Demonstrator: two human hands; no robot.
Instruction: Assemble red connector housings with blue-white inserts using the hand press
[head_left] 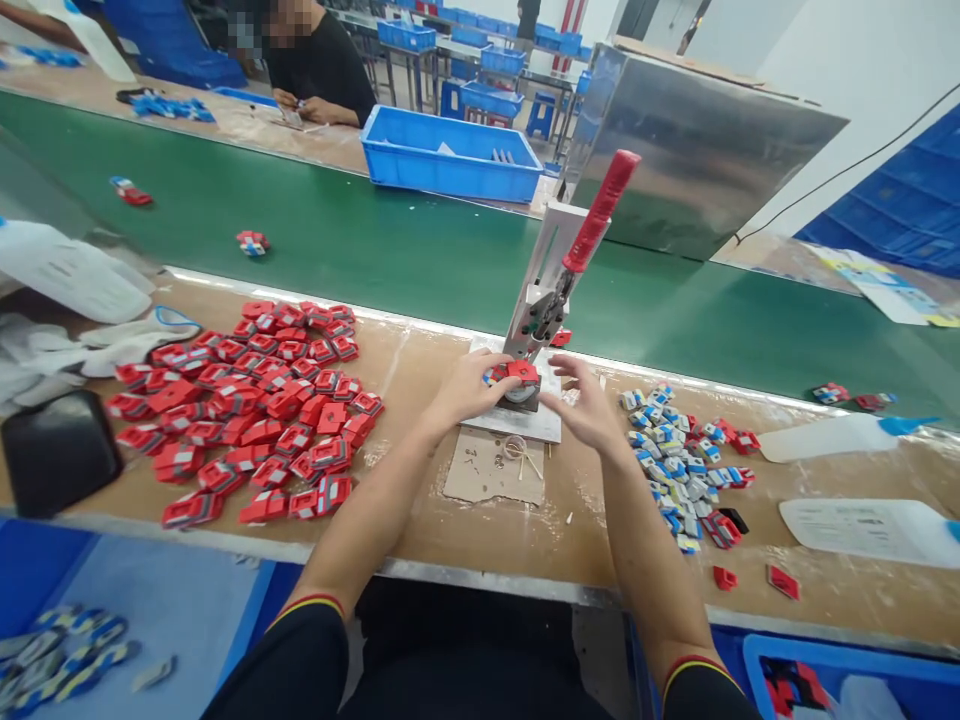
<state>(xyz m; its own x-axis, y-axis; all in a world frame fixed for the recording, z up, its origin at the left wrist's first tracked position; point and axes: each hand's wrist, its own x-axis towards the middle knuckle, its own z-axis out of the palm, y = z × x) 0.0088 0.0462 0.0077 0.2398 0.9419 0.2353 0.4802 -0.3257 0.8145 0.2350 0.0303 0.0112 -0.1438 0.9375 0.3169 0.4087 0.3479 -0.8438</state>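
Observation:
My left hand (475, 388) has its thumb and fingers closed on a red plastic part (523, 372), which sits at the foot of a toggle press (538, 312). The press stands on a pale metal base plate (536, 424), and its red handle (606, 205) points up and to the right. My right hand (583, 402) is just right of the press foot, fingers apart and curved, holding nothing. Below the base lies a piece of cardboard (480, 478) with a small round clear dish (515, 447) and cotton swabs (532, 464) on it.
A heap of red-and-grey parts (262, 400) lies left; smaller blue-and-white parts (675, 460) lie right beside plastic bottles (862, 530). Behind runs a green conveyor belt (420, 255) carrying scattered parts. A blue crate (450, 170) and a co-worker (319, 60) are across it.

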